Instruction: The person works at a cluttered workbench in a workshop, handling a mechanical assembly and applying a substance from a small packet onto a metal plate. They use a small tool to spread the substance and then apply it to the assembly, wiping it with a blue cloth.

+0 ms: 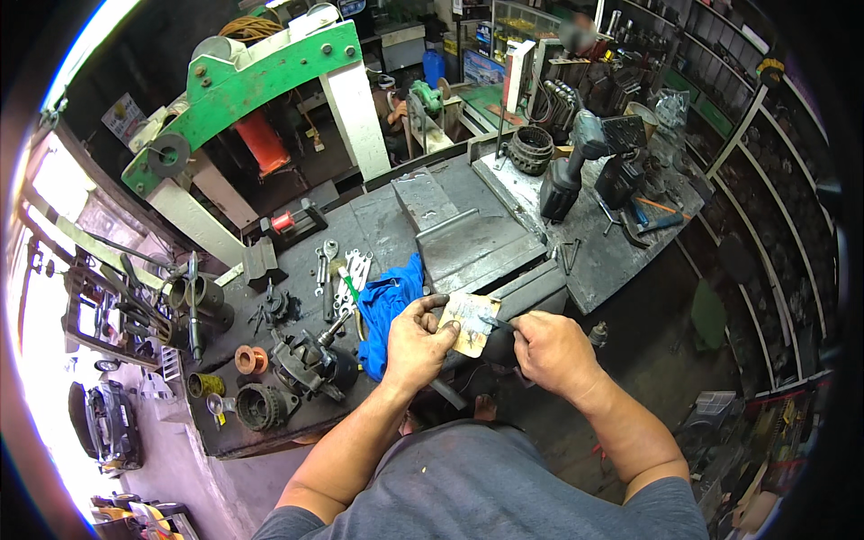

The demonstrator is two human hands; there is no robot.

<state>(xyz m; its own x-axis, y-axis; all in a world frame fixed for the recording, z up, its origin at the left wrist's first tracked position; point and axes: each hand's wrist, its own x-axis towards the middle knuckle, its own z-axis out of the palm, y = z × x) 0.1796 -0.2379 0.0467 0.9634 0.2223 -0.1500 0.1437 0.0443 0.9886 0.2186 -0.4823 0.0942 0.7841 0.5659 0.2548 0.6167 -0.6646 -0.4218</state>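
My left hand (pixel 421 346) holds a small pale, stained card (pixel 472 337) by its left side, with blue-grey smears on its face. My right hand (pixel 549 351) is closed on a dark, slim tool (pixel 499 323), its end on or just over the card; the tool's type is hard to tell. A crumpled blue cloth (pixel 382 306) lies on the dark bench (pixel 315 409) just left of the card.
Left on the bench are wrenches (pixel 346 283), a copper spool (pixel 252 360) and metal housings (pixel 259 409). A green press frame (pixel 261 72) stands behind. Right, a metal tray (pixel 594 283) holds a cordless tool (pixel 562 180). Shelving (pixel 774 207) lines the right. Another person (pixel 394 112) is partly visible behind.
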